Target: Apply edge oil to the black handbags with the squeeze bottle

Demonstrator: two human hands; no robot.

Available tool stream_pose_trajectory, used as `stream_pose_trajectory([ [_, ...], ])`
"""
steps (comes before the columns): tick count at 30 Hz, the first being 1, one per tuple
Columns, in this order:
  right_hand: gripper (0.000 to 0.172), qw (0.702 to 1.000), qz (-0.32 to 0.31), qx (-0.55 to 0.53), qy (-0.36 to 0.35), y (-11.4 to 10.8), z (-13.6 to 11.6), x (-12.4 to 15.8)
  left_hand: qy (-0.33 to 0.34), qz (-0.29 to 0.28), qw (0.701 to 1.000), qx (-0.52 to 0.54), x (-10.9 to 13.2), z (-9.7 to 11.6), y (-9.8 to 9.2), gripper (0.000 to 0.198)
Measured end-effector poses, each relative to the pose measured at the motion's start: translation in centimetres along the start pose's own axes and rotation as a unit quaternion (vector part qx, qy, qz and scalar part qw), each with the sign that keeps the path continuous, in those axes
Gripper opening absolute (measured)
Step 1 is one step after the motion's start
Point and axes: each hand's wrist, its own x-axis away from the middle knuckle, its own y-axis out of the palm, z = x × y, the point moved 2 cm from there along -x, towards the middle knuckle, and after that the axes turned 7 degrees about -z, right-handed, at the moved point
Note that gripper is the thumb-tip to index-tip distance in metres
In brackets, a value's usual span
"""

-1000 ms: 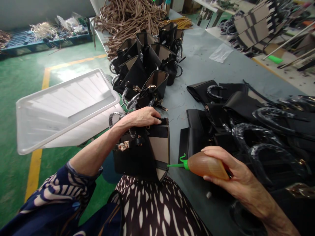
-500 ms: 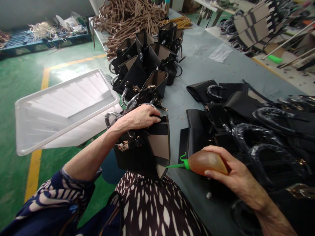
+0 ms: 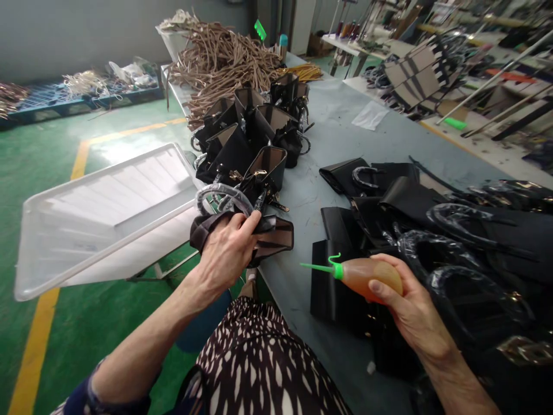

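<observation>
My left hand (image 3: 228,245) is closed on a small black handbag (image 3: 276,237) at the table's left edge. The bag's open mouth with its tan lining faces right, and its plastic-wrapped handle (image 3: 224,193) arches up beyond my fingers. In my right hand (image 3: 406,300) is a squeeze bottle (image 3: 367,276) of amber liquid with a thin green nozzle. The nozzle points left and is apart from the bag. Beneath the bottle lie flat black bag pieces (image 3: 332,288). Part of the held bag is hidden behind my left hand.
Several black handbags (image 3: 228,153) stand beyond my left hand, before a heap of brown straps (image 3: 228,63). More black bags with wrapped handles (image 3: 458,225) cover the table's right side. A white plastic tray (image 3: 108,213) leans out at the left. A white scrap (image 3: 370,115) lies farther back.
My left hand has turned the bag and carried it away from my lap, farther along the table edge. The bottle's nozzle has drawn back from the bag's rim. The camera view has shifted.
</observation>
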Motion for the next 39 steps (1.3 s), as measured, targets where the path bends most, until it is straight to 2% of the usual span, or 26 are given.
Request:
stream_pose_trajectory([
  [4, 0.049, 1.0, -0.008, -0.006, 0.005, 1.1, -0.5, -1.8, -0.018, 0.039, 0.998, -0.036, 0.6, 0.3, 2.2, 0.039],
  [7, 0.051, 1.0, 0.003, 0.014, -0.02, 1.9, -0.9, -3.4, -0.03, 0.056, 0.997, -0.048, 0.6, 0.3, 2.9, 0.039],
  [16, 0.052, 0.987, 0.036, 0.119, -0.099, 3.0, -1.1, -6.6, -0.044, 0.07, 0.995, -0.05, 0.9, 0.6, 2.7, 0.039],
  [22, 0.049, 0.973, 0.028, 0.176, -0.148, 4.1, -1.1, -7.7, -0.046, 0.087, 0.993, -0.066, 1.2, 0.5, 2.7, 0.039],
  [30, 0.044, 0.956, 0.016, 0.22, -0.195, 4.5, -2.0, -8.5, -0.043, 0.1, 0.993, -0.048, 1.3, 0.4, 3.0, 0.039],
  [39, 0.038, 0.943, -0.03, 0.246, -0.222, 4.7, -2.7, -8.2, -0.045, 0.09, 0.994, -0.036, 1.4, 0.5, 2.8, 0.039],
])
